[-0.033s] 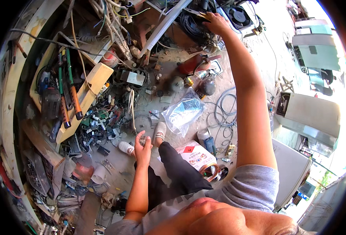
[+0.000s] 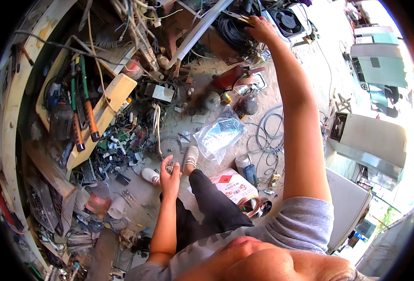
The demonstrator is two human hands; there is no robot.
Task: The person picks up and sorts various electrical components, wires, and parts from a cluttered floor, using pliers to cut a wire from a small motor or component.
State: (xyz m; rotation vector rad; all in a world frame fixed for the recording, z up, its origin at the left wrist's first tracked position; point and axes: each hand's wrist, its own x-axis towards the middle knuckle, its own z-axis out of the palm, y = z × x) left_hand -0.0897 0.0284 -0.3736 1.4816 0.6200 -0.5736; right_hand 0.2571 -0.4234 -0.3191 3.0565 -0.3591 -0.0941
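On the floor, a plastic bag has looped cable on its right, a scrap pile on its left, a tank behind it and a box in front. The right hand is far behind the bag, beside a fan. The left hand is before the bag, to its left.

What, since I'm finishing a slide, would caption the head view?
Left hand holding a pale cord, right hand beside a coiled black cable near an axial fan.
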